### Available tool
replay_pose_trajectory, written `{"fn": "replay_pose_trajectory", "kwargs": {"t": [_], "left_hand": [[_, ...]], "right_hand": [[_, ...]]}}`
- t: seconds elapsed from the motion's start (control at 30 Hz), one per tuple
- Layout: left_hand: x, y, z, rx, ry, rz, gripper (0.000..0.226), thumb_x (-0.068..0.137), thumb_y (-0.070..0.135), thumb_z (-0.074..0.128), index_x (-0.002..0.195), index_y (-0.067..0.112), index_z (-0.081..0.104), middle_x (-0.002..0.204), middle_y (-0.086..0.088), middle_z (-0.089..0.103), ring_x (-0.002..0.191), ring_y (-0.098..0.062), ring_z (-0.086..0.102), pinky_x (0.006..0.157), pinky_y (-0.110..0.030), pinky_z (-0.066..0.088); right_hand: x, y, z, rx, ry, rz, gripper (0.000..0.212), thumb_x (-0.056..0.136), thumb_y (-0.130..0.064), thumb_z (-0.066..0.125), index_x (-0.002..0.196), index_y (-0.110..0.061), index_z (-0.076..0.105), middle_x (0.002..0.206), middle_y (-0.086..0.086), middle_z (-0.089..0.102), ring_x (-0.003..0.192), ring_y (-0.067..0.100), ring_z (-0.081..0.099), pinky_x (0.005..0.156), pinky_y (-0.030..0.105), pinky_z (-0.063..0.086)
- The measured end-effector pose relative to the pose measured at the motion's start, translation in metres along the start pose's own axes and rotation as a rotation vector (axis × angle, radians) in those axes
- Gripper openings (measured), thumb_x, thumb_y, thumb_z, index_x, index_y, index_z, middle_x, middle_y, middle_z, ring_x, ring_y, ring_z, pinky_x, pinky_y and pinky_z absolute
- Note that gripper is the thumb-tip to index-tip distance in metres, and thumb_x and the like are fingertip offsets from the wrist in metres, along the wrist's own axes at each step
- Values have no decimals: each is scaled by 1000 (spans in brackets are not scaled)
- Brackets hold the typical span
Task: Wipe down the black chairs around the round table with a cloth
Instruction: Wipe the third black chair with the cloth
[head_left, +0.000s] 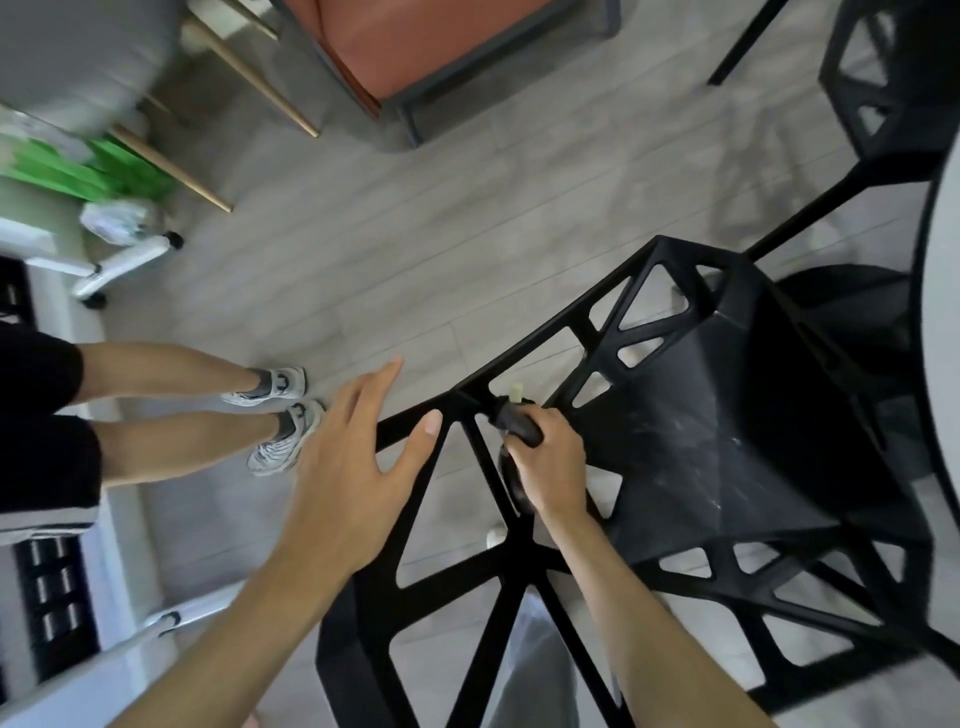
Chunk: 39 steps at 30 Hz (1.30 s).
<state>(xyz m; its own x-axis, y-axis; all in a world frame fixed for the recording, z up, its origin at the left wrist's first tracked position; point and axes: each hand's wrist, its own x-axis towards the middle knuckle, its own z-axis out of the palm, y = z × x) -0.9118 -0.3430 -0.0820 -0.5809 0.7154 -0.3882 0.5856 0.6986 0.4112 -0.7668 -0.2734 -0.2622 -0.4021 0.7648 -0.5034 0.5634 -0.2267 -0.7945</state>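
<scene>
Down at the bottom, two bare forearms reach out over the lattice backrest of a black chair (691, 431). The left hand (358, 467) is flat and relaxed, fingers straight and slightly spread, thumb tip resting on the top rail of the backrest while the other fingers hang out past it over the floor. The right hand (550, 457) is curled tight around a dark cloth (517, 421), bunched in the fist and pressed against the bars where the backrest meets the armrest frame; a small pale tag pokes up from the cloth's top. How much cloth sits under the palm, can't tell.

That chair sits right of centre, its seat smooth and dark with faint pale streaks, openwork triangles on both sides. Its far side tucks under the pale edge of the round table (940, 322) at the right border.

Left of the hands, another person's bare legs and white sneakers (283, 415) stand on the grey plank floor (415, 249). Farther left, a white wheeled base (124, 265), blurred.

Farther off, top right, a second black chair (883, 73) of the same lattice kind. Top centre, an orange-brown seat (426, 36) in a dark frame; top left, gold legs (171, 166) and something bright green (104, 171), too blurred to name.
</scene>
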Motion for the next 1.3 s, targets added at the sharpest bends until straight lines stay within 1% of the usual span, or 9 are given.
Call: {"fn": "replay_pose_trajectory", "kwargs": {"t": [0.07, 0.23, 0.33, 0.47, 0.63, 0.77, 1.03, 1.2, 1.3], "left_hand": [[-1, -1, 0, -1, -2, -12, 76, 93, 82, 33, 158, 43, 32, 150, 18, 44, 142, -9, 42, 118, -49, 39], [1, -1, -1, 26, 13, -14, 73, 94, 78, 35, 156, 40, 35, 152, 15, 47, 144, -11, 42, 118, -45, 38], [-1, -1, 0, 55, 20, -1, 73, 95, 77, 34, 156, 38, 37, 154, 14, 47, 145, -9, 40, 117, -38, 33], [-1, -1, 0, 36, 16, 0, 74, 95, 79, 31, 157, 38, 36, 155, 16, 45, 146, -6, 37, 120, -39, 33], [0, -3, 0, 28, 10, 8, 71, 96, 77, 34, 156, 39, 36, 151, 19, 46, 144, -5, 40, 119, -40, 36], [0, -3, 0, 21, 10, -3, 74, 95, 79, 33, 157, 38, 37, 151, 19, 47, 143, -6, 42, 117, -36, 36], [-3, -2, 0, 15, 5, -11, 73, 96, 78, 34, 157, 39, 35, 147, 21, 48, 136, -9, 47, 114, -43, 42], [-3, 0, 0, 25, 0, -22, 75, 94, 80, 33, 158, 39, 34, 145, 17, 50, 136, -11, 48, 113, -45, 43], [-3, -2, -1, 16, -6, -28, 76, 94, 81, 33, 158, 40, 33, 148, 15, 50, 138, -13, 48, 114, -48, 44]], "right_hand": [[-9, -30, 7, -16, 39, -130, 30, 88, -22, 77, 117, -23, 69, 108, -10, 61, 96, 4, 62, 86, 16, 51], [3, -59, 2, -91, 84, -269, 31, 84, -22, 81, 112, -24, 68, 109, -8, 56, 92, 7, 61, 80, 21, 53], [38, -51, -28, 28, 275, -70, 26, 84, -13, 76, 104, -25, 65, 113, -5, 55, 87, -1, 56, 82, 21, 50], [71, -56, -51, 183, 421, 93, 19, 87, -7, 72, 94, -20, 59, 106, 1, 54, 83, -19, 51, 69, -3, 36], [18, -57, -3, 0, 125, -98, 31, 79, -16, 83, 101, -18, 63, 109, -3, 53, 90, 6, 56, 82, 14, 49], [19, -49, 1, -141, 26, -268, 32, 79, -25, 83, 101, -23, 60, 103, -6, 49, 85, 13, 60, 72, 27, 57], [103, -23, -78, 95, 364, -15, 17, 88, -6, 72, 94, -19, 61, 105, 2, 58, 85, -6, 57, 71, 3, 44], [97, 24, -68, -89, 247, 133, 17, 90, -11, 73, 103, -16, 64, 116, 4, 61, 99, 20, 62, 80, 28, 47], [76, 41, -50, -356, 11, 114, 19, 87, -21, 77, 103, -23, 67, 112, 0, 62, 98, 25, 65, 80, 35, 52]]}}
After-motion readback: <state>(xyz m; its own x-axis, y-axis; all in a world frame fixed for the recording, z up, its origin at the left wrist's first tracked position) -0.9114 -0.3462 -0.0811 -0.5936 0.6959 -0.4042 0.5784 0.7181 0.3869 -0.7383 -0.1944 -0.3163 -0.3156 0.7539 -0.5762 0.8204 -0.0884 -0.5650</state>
